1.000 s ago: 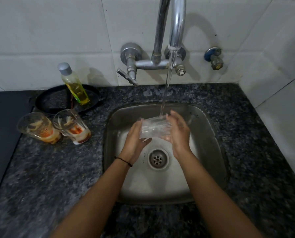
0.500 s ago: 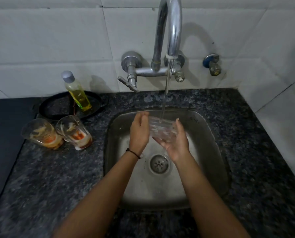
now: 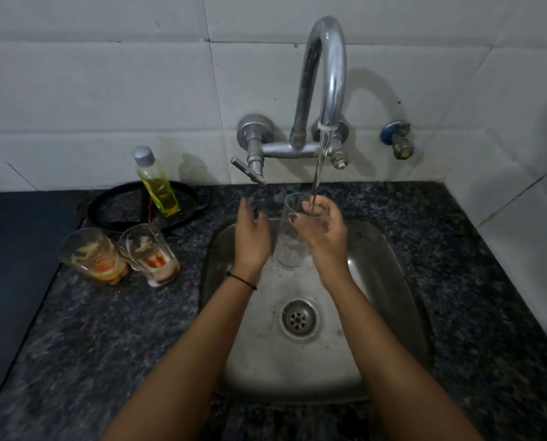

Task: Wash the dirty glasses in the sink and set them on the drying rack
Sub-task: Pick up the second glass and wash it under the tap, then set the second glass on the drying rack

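The clear tall drinking glass (image 3: 288,246) stands near upright above the stainless steel sink (image 3: 390,281), mouth up under the stream of tap water (image 3: 317,173). The right hand (image 3: 324,237) wraps curled fingers around it. The left hand (image 3: 251,240), fingers loosely spread, hovers just beside it.

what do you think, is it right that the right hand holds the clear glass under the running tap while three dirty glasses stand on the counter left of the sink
Not three: the head view shows two, the outer dirty glass and the inner dirty glass, on the counter left of the sink. The right hand does hold the clear glass under the running tap.
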